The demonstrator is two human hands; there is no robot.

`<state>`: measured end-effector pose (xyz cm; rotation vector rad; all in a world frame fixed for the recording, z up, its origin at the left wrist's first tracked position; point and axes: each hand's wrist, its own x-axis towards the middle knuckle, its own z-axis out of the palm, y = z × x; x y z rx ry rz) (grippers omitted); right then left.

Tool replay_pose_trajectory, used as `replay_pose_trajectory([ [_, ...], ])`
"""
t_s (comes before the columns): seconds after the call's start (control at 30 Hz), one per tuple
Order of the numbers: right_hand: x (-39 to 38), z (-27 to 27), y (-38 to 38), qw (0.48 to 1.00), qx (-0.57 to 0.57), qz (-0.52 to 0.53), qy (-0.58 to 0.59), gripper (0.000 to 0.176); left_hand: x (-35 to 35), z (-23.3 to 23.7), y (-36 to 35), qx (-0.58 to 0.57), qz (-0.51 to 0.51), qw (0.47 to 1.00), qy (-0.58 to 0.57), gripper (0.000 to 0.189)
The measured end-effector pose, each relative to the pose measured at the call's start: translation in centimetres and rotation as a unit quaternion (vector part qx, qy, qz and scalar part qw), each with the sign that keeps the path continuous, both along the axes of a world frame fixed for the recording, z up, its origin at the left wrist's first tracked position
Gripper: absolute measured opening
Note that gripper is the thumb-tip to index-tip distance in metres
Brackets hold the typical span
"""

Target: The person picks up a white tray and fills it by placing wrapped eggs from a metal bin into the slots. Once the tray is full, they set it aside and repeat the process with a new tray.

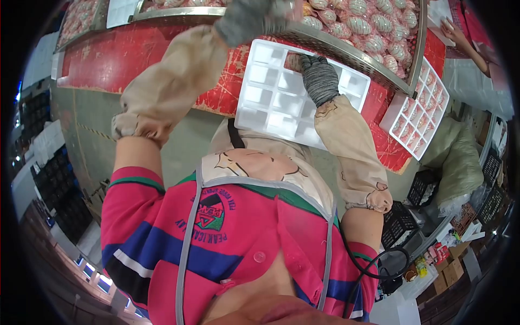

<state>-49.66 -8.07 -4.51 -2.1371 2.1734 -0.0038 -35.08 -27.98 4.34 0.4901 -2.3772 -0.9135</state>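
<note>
Red paper covers the table beneath both hands. Beyond the fingers runs a metal bin heaped with net-wrapped pinkish pieces. Under the right hand lies a white compartment tray, its cells empty. The gloved palm rests on it with fingers bent at the far rim, and I cannot tell whether they grip. To that hand's right sits a filled tray. The left hand, gloved, reaches over the bin, its grasp cut off by the frame. The empty tray overhangs the table edge toward the person, so pressure on that near side could tip it off.
</note>
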Motion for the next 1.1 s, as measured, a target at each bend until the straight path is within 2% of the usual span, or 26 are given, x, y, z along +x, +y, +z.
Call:
replay_pose_trajectory([
  [0.03,-0.1,0.2,-0.2,1.0,0.021,-0.005,-0.021,0.029,1.1,0.5,1.6,-0.136,-0.077,0.988,0.002,0.041],
  [0.07,0.0,0.2,-0.5,0.998,0.039,-0.012,-0.042,0.028,1.8,0.8,2.6,-0.27,-0.154,0.95,0.003,0.042],
  [0.1,-0.1,-0.2,-0.2,0.999,-0.008,-0.008,-0.036,0.027,2.9,-2.4,4.1,-0.234,-0.076,0.969,-0.013,0.041],
  [0.13,-0.2,-0.1,-0.2,0.999,-0.009,-0.006,-0.036,0.027,3.4,-4.3,4.7,-0.243,-0.095,0.964,-0.041,0.044],
  [0.17,-0.4,0.0,-0.2,0.998,-0.005,-0.015,-0.068,0.028,3.9,-6.5,5.4,-0.254,-0.088,0.955,-0.123,0.047],
  [0.2,-0.3,0.6,-0.4,0.995,-0.001,-0.023,-0.098,0.029,4.0,-6.8,5.9,-0.263,-0.08,0.94,-0.204,0.05],
  [0.23,-0.1,1.2,0.0,0.988,-0.075,-0.041,-0.128,0.029,4.4,-7.0,5.6,-0.262,-0.077,0.94,-0.203,0.05],
  [0.3,1.0,3.1,-0.2,0.981,-0.086,-0.047,-0.165,0.03,5.9,-6.9,5.1,-0.158,0.023,0.986,-0.049,0.06],
  [0.33,1.7,4.2,-0.7,0.972,-0.097,-0.054,-0.205,0.031,6.4,-7.0,4.9,-0.154,0.024,0.986,-0.051,0.06],
  [0.4,2.7,4.2,-1.9,0.972,-0.082,-0.041,-0.215,0.031,7.2,-7.2,4.4,-0.098,0.072,0.981,-0.153,0.058],
  [0.43,2.9,3.7,-2.7,0.98,-0.024,-0.031,-0.196,0.032,7.2,-7.3,4.3,-0.058,0.053,0.978,-0.195,0.051],
  [0.47,2.9,3.2,-3.5,0.984,0.031,-0.023,-0.174,0.033,7.1,-7.3,4.3,-0.058,0.055,0.978,-0.193,0.051],
  [0.53,3.3,3.1,-4.7,0.987,0.031,-0.032,-0.156,0.035,6.9,-7.6,5.1,0.022,0.083,0.958,-0.272,0.049],
  [0.57,3.2,3.2,-5.2,0.986,0.087,-0.025,-0.143,0.035,6.9,-8.0,5.2,0.06,0.102,0.956,-0.269,0.047],
  [0.6,3.1,3.3,-5.7,0.981,0.143,-0.018,-0.127,0.036,6.8,-8.5,5.3,0.063,0.102,0.956,-0.268,0.047],
  [0.73,3.1,2.0,-6.5,0.983,0.158,-0.013,-0.09,0.036,6.7,-9.6,4.8,0.047,0.075,0.953,-0.291,0.044],
  [0.83,3.1,1.3,-6.6,0.984,0.144,0.012,-0.102,0.035,6.5,-8.8,4.2,0.02,0.047,0.951,-0.306,0.041],
  [0.9,3.4,0.5,-6.8,0.993,0.099,0.021,-0.057,0.035,5.8,-8.1,3.9,0.008,0.038,0.946,-0.322,0.039],
  [0.97,3.5,-1.1,-6.8,0.997,0.072,0.024,-0.019,0.035,4.8,-7.6,3.7,0.005,0.034,0.91,-0.414,0.036],
  [1.0,3.7,-0.8,-7.1,0.999,0.044,0.026,0.019,0.036,4.5,-7.4,3.5,0.004,0.034,0.91,-0.413,0.036],
  [1.03,3.9,-0.5,-7.3,0.998,0.045,0.026,0.018,0.036,4.2,-7.2,3.5,-0.002,0.03,0.896,-0.443,0.034],
  [1.1,4.5,0.8,-8.5,0.986,0.121,-0.046,-0.102,0.038,3.7,-7.4,3.3,-0.009,0.027,0.881,-0.472,0.033],
])
